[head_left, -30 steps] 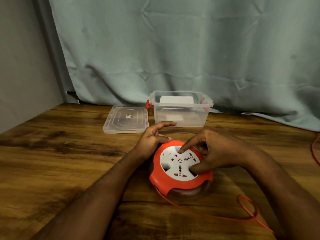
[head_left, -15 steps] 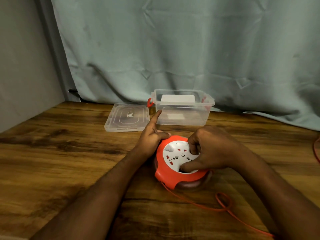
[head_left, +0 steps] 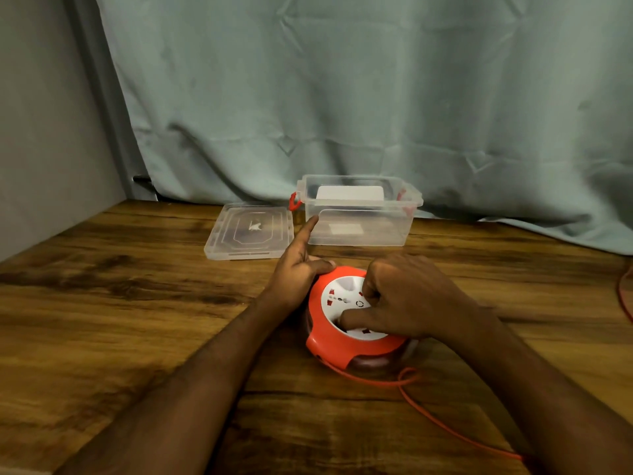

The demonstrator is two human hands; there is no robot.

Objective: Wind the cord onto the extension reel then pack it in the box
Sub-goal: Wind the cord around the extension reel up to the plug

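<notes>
My left hand (head_left: pixel 298 272) rested against the left side of the reel (head_left: pixel 346 347), thumb laid along its upper rim and forefinger stretched straight out toward the far edge of the tabletop, the other fingers hidden behind it. My right hand (head_left: pixel 407 299) lay over the top of the reel, fingers curled down onto its white face, thumb pressed across the near part of that face. Both forearms reached in bare from the near edge, converging on the reel.
</notes>
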